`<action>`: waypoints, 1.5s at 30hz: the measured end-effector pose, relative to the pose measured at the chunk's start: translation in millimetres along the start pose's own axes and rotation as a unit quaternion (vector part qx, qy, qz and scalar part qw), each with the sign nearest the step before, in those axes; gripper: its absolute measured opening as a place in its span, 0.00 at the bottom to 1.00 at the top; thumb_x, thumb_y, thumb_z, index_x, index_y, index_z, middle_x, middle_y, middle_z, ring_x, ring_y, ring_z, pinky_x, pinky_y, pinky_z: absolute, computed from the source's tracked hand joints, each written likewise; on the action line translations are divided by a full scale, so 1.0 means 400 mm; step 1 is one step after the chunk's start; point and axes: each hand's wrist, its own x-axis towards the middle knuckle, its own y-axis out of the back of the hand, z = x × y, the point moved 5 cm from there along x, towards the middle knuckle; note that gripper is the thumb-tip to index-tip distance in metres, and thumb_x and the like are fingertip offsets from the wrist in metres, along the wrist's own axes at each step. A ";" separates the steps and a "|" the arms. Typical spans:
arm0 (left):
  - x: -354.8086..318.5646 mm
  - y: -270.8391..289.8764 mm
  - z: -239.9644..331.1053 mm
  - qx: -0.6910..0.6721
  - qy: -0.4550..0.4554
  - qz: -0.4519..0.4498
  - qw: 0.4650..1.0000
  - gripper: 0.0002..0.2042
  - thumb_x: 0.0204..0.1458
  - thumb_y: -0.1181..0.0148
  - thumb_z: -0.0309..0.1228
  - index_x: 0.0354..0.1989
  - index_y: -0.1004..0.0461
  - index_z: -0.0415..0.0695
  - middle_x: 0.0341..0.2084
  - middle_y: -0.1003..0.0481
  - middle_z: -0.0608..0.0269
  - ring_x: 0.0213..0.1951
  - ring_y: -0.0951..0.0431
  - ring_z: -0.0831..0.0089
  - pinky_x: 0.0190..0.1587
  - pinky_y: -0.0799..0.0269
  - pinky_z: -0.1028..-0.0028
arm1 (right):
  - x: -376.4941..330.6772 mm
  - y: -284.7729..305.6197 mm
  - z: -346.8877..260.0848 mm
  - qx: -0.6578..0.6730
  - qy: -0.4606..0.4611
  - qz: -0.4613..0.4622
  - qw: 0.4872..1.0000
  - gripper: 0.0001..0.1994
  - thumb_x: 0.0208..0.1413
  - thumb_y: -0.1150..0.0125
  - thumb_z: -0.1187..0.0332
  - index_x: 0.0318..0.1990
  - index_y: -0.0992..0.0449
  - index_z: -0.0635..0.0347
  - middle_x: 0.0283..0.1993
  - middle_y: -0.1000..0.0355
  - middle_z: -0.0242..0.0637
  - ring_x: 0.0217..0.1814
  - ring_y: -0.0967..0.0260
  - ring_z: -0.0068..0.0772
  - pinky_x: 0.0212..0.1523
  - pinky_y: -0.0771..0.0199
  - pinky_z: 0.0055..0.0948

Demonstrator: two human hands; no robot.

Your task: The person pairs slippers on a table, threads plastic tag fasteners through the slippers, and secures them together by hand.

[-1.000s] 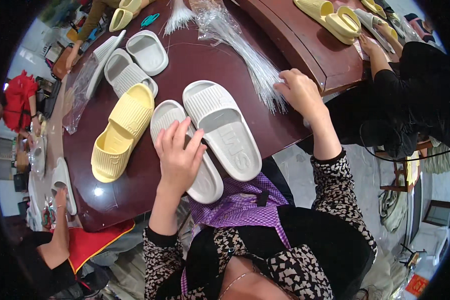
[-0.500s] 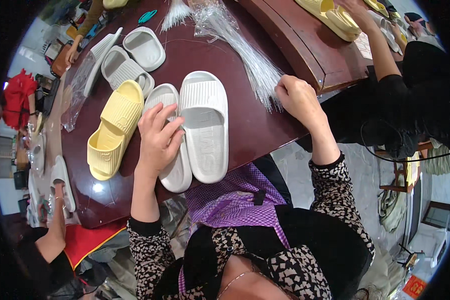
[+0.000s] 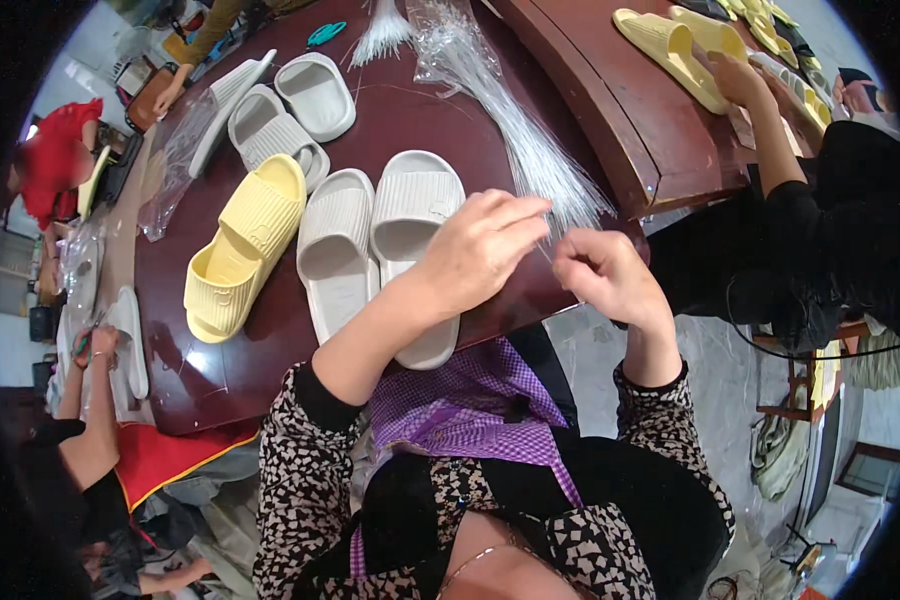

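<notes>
Two pale grey slide sandals (image 3: 335,250) lie side by side on the dark red table (image 3: 410,110), toes pointing away from me. My left hand (image 3: 480,245) hovers over the right sandal (image 3: 415,210), fingers pinched toward a thin clear plastic strand. My right hand (image 3: 605,275) sits at the table's edge, fingers curled on the same strand. Both hands are at the near end of a bundle of clear plastic strands (image 3: 530,140).
A yellow sandal (image 3: 245,240) lies left of the grey pair, more grey sandals (image 3: 290,115) behind it. A person at the right handles yellow sandals (image 3: 670,45) on a second table. Another person's hand (image 3: 95,345) works at the left edge.
My left hand has left the grey sandals and moved right to meet my right hand at the strands. The sandals now lie parallel, closer to the yellow one.
</notes>
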 end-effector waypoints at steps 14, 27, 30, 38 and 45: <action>-0.077 0.060 -0.055 -0.111 0.140 -0.014 0.984 0.05 0.48 0.43 0.20 0.34 0.27 0.36 0.28 0.25 0.58 0.33 0.25 0.67 0.37 0.30 0.74 | 0.023 0.044 -0.015 0.204 0.046 -0.089 0.974 0.08 0.50 0.45 0.70 0.28 0.29 0.68 0.25 0.31 0.35 0.25 0.35 0.24 0.27 0.36 0.23; -0.206 0.085 -0.057 -0.435 0.397 0.116 0.800 0.04 0.55 0.49 0.23 0.32 0.28 0.37 0.19 0.30 0.67 0.21 0.32 0.80 0.27 0.35 0.81 | 0.309 -0.045 0.188 -0.487 0.068 -0.005 0.871 0.24 0.60 0.57 0.65 0.63 0.45 0.60 0.69 0.52 0.44 0.72 0.60 0.46 0.68 0.59 0.42; -0.276 0.087 -0.069 -0.552 0.435 0.191 0.685 0.02 0.53 0.48 0.23 0.30 0.30 0.38 0.14 0.35 0.70 0.16 0.38 0.82 0.22 0.40 0.80 | 0.314 -0.046 0.196 -0.484 0.062 0.006 0.873 0.23 0.60 0.58 0.66 0.63 0.46 0.60 0.69 0.52 0.44 0.72 0.60 0.46 0.68 0.59 0.42; -0.382 0.165 -0.022 -0.630 0.407 0.327 0.575 0.04 0.55 0.51 0.24 0.32 0.30 0.38 0.11 0.42 0.72 0.13 0.44 0.82 0.18 0.46 0.79 | 0.331 -0.022 0.215 -0.501 0.036 0.048 0.864 0.23 0.59 0.58 0.67 0.63 0.45 0.59 0.69 0.52 0.44 0.71 0.58 0.46 0.67 0.57 0.43; -0.437 0.242 0.000 -0.566 0.403 0.324 0.642 0.04 0.54 0.50 0.24 0.32 0.29 0.37 0.12 0.39 0.70 0.14 0.41 0.81 0.18 0.45 0.79 | 0.284 -0.018 0.138 -0.457 0.141 0.125 0.869 0.19 0.56 0.50 0.70 0.56 0.35 0.60 0.60 0.37 0.44 0.63 0.42 0.48 0.61 0.44 0.41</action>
